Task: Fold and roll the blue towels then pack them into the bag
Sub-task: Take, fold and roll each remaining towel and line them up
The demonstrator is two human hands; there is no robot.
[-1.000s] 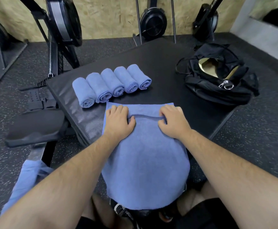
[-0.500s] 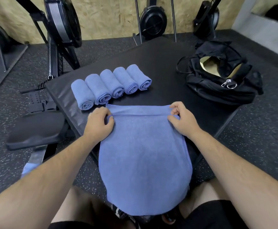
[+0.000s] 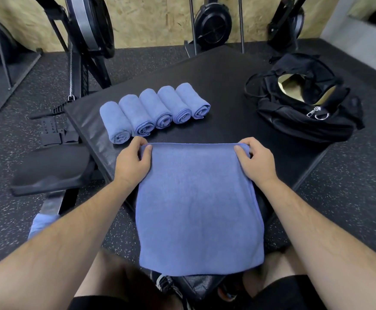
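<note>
Head view. A blue towel (image 3: 199, 209) lies flat on the near corner of the black padded bench (image 3: 216, 81), and its near part drapes over the edge toward the person's knees. The left hand (image 3: 132, 163) pinches the towel's far left corner and the right hand (image 3: 255, 163) its far right corner. Each grip is closed on the cloth, thumb on top and fingers curled over the far hem. Five rolled blue towels (image 3: 155, 110) lie side by side, touching, in a row just beyond the left hand. A black bag (image 3: 305, 113) sits unzipped at the bench's right corner, well apart from the towels, with a pale lining showing inside. Blue cloth (image 3: 40, 222) lies on the floor at lower left.
</note>
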